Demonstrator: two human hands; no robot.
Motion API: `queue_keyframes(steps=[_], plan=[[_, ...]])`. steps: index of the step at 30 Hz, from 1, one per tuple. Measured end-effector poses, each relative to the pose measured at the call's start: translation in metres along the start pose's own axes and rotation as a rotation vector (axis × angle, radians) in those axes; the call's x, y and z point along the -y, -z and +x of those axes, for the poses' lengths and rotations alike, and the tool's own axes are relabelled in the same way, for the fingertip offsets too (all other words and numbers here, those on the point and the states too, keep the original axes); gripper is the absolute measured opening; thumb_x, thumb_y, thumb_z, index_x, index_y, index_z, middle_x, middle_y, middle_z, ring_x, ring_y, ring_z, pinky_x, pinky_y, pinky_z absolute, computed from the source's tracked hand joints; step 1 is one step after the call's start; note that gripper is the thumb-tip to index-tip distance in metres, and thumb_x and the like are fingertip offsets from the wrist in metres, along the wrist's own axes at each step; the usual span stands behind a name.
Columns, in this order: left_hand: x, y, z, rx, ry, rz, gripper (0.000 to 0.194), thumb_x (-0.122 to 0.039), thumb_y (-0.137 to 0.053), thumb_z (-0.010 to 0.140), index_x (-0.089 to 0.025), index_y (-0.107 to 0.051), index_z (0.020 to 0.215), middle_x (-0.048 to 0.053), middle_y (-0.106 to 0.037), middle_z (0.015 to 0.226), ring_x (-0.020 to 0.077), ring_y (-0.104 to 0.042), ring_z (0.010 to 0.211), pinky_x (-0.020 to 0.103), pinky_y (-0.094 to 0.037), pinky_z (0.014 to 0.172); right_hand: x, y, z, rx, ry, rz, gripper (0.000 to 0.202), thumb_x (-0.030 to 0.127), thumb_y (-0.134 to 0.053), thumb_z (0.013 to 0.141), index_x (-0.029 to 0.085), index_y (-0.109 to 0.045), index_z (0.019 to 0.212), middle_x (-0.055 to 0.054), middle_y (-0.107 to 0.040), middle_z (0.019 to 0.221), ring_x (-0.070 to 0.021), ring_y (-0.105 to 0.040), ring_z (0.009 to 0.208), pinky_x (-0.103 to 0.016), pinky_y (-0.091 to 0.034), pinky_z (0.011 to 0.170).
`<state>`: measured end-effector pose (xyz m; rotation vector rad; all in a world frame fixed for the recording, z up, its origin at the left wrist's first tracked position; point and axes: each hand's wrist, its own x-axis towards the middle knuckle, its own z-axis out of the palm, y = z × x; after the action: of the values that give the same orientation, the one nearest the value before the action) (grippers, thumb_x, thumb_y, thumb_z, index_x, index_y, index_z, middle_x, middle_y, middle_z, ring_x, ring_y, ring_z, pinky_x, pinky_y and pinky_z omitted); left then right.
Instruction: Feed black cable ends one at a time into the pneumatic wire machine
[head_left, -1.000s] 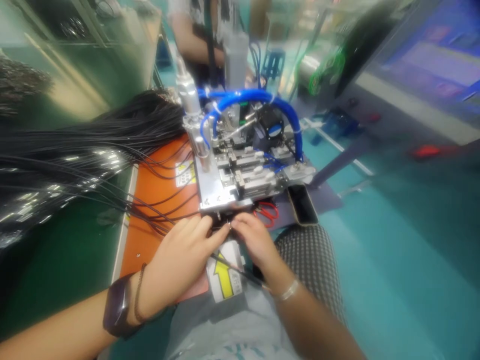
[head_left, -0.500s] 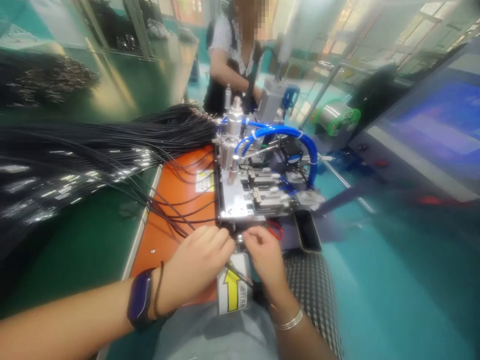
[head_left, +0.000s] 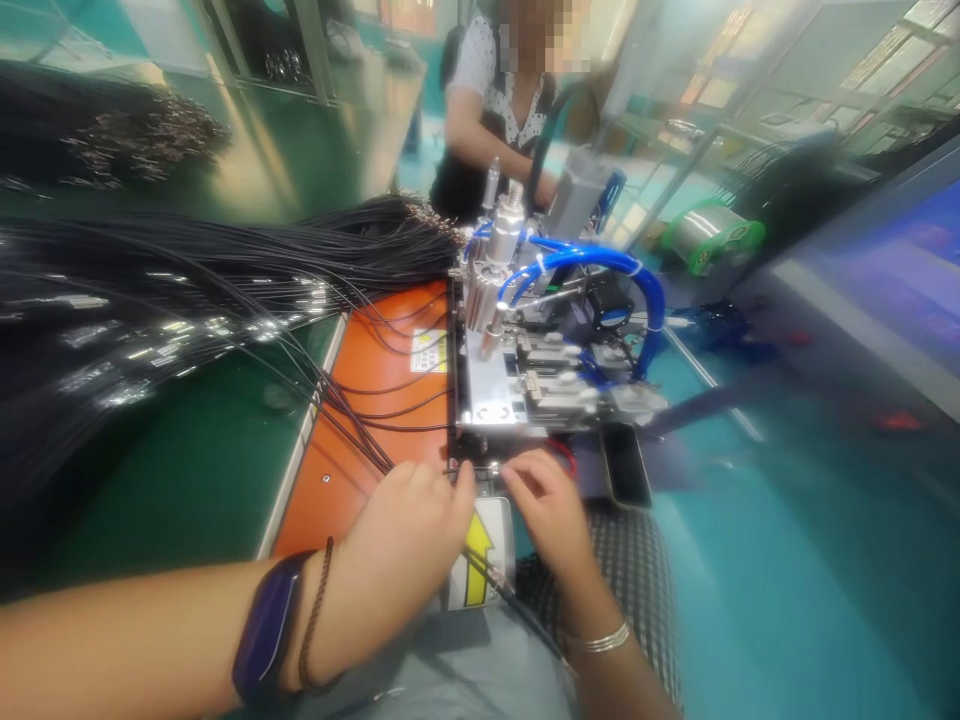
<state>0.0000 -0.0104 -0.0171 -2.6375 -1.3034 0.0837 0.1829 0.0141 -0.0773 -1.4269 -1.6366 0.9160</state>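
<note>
My left hand [head_left: 420,520] is closed around thin black cables [head_left: 367,440] at the near edge of the orange surface [head_left: 352,490]. Just to its right, my right hand [head_left: 544,500] has thumb and index finger together at a small metal part [head_left: 493,468]; whether it grips that part is hard to tell. Cable ends [head_left: 487,570] stick out below my left hand, over a white label with a yellow arrow [head_left: 478,585]. Beyond both hands stands a metal machine [head_left: 491,385] with blue tubes [head_left: 592,255].
Bundles of black cables [head_left: 285,250] lie at the left. A phone [head_left: 625,465] rests right of my right hand. A green-rimmed spool [head_left: 709,235] is at the back right. Across the machine, a person [head_left: 480,130] stands with an arm reaching toward it.
The view has shifted, so the machine and cables appear further right. More of the cable ends shows below my left hand. My right thumb and index finger stay by the metal part.
</note>
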Motion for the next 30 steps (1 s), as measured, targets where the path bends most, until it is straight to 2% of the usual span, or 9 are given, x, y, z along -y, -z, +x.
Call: queue_keyframes(steps=[3, 6, 8, 10, 13, 16, 20, 24, 30], plan=[[0.005, 0.003, 0.004, 0.045, 0.014, -0.076, 0.043, -0.010, -0.056, 0.071, -0.009, -0.056, 0.115, 0.010, -0.063, 0.077, 0.0237, -0.058, 0.070, 0.035, -0.040, 0.060, -0.002, -0.001, -0.001, 0.009, 0.022, -0.034, 0.016, 0.028, -0.054, 0.087, 0.019, -0.062, 0.077, -0.004, -0.060, 0.081, -0.0179, -0.055, 0.078, -0.031, -0.043, 0.070], [0.009, 0.007, 0.007, 0.094, 0.023, -0.141, 0.039, -0.018, -0.063, 0.065, -0.012, -0.058, 0.104, 0.008, -0.062, 0.075, 0.0241, -0.058, 0.071, 0.034, -0.040, 0.059, 0.002, 0.002, -0.004, -0.076, 0.036, -0.092, 0.010, 0.027, -0.057, 0.085, 0.019, -0.063, 0.086, -0.005, -0.060, 0.088, -0.0183, -0.055, 0.079, -0.031, -0.045, 0.068], [0.011, 0.009, 0.007, 0.111, 0.017, -0.154, 0.038, -0.020, -0.065, 0.063, -0.013, -0.057, 0.100, 0.008, -0.061, 0.076, 0.0234, -0.057, 0.071, 0.033, -0.040, 0.060, 0.008, 0.009, -0.008, -0.094, 0.121, -0.118, 0.013, 0.025, -0.059, 0.084, 0.021, -0.063, 0.096, -0.006, -0.060, 0.093, -0.0187, -0.056, 0.082, -0.031, -0.047, 0.069], [0.012, 0.010, 0.007, 0.121, 0.016, -0.165, 0.038, -0.023, -0.068, 0.062, -0.014, -0.056, 0.097, 0.007, -0.061, 0.077, 0.0227, -0.057, 0.072, 0.033, -0.040, 0.061, 0.017, 0.016, -0.013, 0.011, 0.302, -0.137, 0.021, 0.020, -0.059, 0.084, 0.026, -0.063, 0.104, -0.005, -0.061, 0.095, -0.0185, -0.057, 0.085, -0.032, -0.048, 0.071], [0.014, 0.009, 0.009, 0.141, 0.014, -0.197, 0.044, -0.029, -0.074, 0.057, -0.014, -0.055, 0.093, 0.006, -0.060, 0.078, 0.0228, -0.056, 0.073, 0.034, -0.042, 0.063, 0.027, 0.020, -0.020, 0.265, 0.586, -0.151, 0.037, 0.013, -0.057, 0.085, 0.035, -0.059, 0.115, -0.002, -0.064, 0.095, -0.0169, -0.057, 0.085, -0.033, -0.048, 0.074], [0.016, 0.006, 0.011, 0.114, 0.029, -0.178, 0.032, -0.023, -0.069, 0.064, -0.014, -0.055, 0.091, 0.008, -0.060, 0.083, 0.0238, -0.056, 0.076, 0.036, -0.042, 0.066, 0.028, 0.014, -0.023, 0.349, 0.656, -0.155, 0.042, 0.013, -0.057, 0.086, 0.040, -0.057, 0.119, -0.001, -0.066, 0.100, -0.0173, -0.056, 0.087, -0.034, -0.048, 0.077], [0.020, 0.002, 0.014, -0.001, 0.106, -0.110, 0.010, -0.011, -0.051, 0.079, -0.015, -0.056, 0.088, 0.010, -0.058, 0.087, 0.0247, -0.054, 0.082, 0.037, -0.041, 0.069, 0.024, 0.005, -0.021, 0.251, 0.661, -0.121, 0.035, 0.013, -0.056, 0.087, 0.034, -0.062, 0.114, -0.002, -0.068, 0.095, -0.0181, -0.057, 0.087, -0.033, -0.050, 0.075], [0.023, 0.006, 0.013, -0.090, 0.172, -0.066, 0.008, -0.013, -0.052, 0.080, -0.017, -0.054, 0.087, 0.007, -0.054, 0.089, 0.0250, -0.050, 0.083, 0.036, -0.039, 0.063, 0.024, 0.006, -0.017, 0.111, 0.665, -0.092, 0.031, 0.011, -0.057, 0.085, 0.031, -0.062, 0.109, -0.002, -0.068, 0.091, -0.0176, -0.059, 0.083, -0.032, -0.051, 0.073], [0.026, 0.015, 0.012, -0.095, 0.191, -0.059, 0.012, -0.008, -0.049, 0.079, -0.017, -0.052, 0.086, 0.004, -0.050, 0.079, 0.0204, -0.051, 0.070, 0.033, -0.039, 0.058, 0.024, 0.009, -0.017, 0.086, 0.642, -0.090, 0.025, 0.009, -0.057, 0.084, 0.027, -0.062, 0.101, -0.001, -0.068, 0.088, -0.0168, -0.060, 0.081, -0.031, -0.050, 0.073]])
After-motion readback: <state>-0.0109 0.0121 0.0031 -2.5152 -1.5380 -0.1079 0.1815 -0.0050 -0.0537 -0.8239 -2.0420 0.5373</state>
